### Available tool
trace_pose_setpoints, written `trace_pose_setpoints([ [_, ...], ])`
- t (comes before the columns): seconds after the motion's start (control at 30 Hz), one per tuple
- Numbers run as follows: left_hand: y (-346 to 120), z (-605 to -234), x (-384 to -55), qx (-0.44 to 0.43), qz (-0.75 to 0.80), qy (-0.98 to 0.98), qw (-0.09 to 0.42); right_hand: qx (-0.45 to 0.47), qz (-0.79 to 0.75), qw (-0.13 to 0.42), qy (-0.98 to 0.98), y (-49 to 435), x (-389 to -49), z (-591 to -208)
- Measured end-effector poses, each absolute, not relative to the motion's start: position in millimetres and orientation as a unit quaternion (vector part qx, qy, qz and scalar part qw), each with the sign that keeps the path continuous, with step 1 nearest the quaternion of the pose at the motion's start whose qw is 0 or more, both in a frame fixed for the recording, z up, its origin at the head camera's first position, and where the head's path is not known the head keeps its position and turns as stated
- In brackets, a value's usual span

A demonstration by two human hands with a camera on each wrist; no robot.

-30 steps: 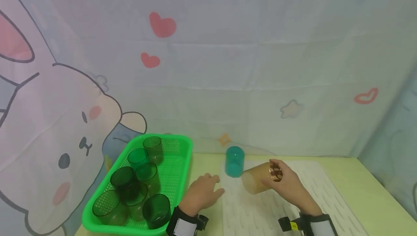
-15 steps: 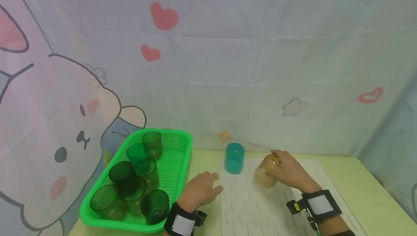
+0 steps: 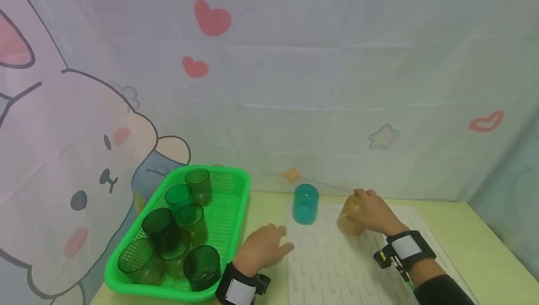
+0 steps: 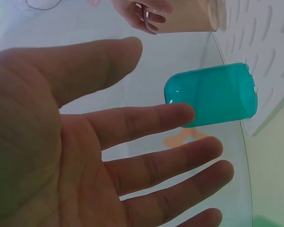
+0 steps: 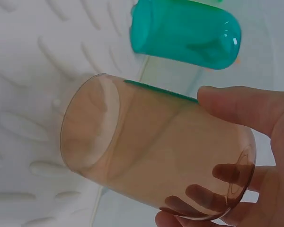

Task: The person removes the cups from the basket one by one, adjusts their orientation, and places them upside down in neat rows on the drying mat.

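Note:
My right hand [image 3: 375, 214] grips an amber, see-through cup [image 3: 349, 218] near its base, thumb on one side and fingers on the other. The cup is mouth down and slightly tilted over the white ridged mat [image 3: 328, 267]; whether its whole rim touches the mat I cannot tell. To its left, a teal cup [image 3: 305, 204] stands upside down on the mat, apart from the amber one. My left hand [image 3: 263, 249] holds nothing and hovers between the basket and the mat. In the left wrist view, its fingers [image 4: 170, 156] are spread and fairly straight.
A green plastic basket [image 3: 245, 192] on the left holds several tinted cups, mouths up, among them a dark cup [image 3: 202, 267]. The pale yellow table [image 3: 476, 235] extends right of the mat. Behind everything hangs a printed cloth [image 3: 269, 71].
My right hand has moved the amber cup right, away from the teal cup, and turned it from lying sideways to nearly upright, mouth down. My left hand has barely moved.

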State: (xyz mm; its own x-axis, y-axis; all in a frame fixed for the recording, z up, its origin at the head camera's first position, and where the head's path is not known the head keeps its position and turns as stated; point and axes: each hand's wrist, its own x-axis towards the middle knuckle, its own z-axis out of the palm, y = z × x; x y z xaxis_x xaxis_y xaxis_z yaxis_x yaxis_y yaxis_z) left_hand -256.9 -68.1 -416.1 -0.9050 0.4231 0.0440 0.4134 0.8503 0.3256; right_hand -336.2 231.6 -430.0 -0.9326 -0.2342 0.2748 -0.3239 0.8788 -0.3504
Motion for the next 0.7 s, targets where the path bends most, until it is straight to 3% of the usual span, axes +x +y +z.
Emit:
trace_pose_setpoints([
  [0.7, -66.0, -416.1, -256.1, 0.215, 0.155, 0.964, 0.025, 0.119, 0.187, 0.097, -0.97, 243.7, -368.3, -447.0],
])
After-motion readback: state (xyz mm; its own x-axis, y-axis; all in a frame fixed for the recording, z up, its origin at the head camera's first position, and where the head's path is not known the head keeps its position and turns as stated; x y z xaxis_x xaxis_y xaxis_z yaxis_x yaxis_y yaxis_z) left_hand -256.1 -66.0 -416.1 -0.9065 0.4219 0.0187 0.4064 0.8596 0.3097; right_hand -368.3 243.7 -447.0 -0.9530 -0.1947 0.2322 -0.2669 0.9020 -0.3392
